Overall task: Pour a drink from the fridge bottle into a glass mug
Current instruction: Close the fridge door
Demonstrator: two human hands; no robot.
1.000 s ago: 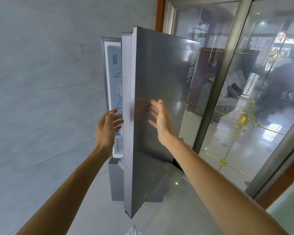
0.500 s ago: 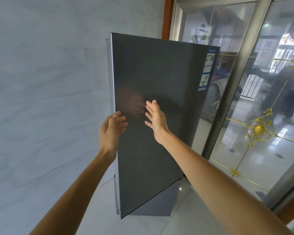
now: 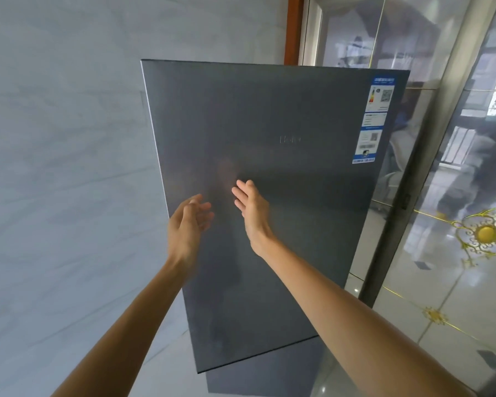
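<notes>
Grey marbled wall fills the left. Centre: fridge door, dark grey, face-on to camera, flush with the cabinet. 1 s ago it stood ajar with the white interior and door shelves showing at its left edge, 0.5 s ago it was nearly closed, and now no interior shows, so it reads as shut. Right: mirrored glass partition, glossy floor below it. Lower fridge front under the door, also closed. Both bare arms reach out in front of the door. Right hand: grip spread flat, fingers straight, at the door face. Touching or just off it, can't tell; faint reflection above the fingertips. Left hand: grip relaxed, fingers loosely bent, slightly blurred, holds nothing, in front of the door near its left edge. Energy label far right top of door, small logo mid-door. Bottle: not in view and neither hand has it; if it's in the fridge, it's behind the shut door. Glass mug: not in view. My read: door shut with empty hands means either the pour is over and the bottle is back inside, or the door must be reopened to fetch it. Frames don't settle which.
</notes>
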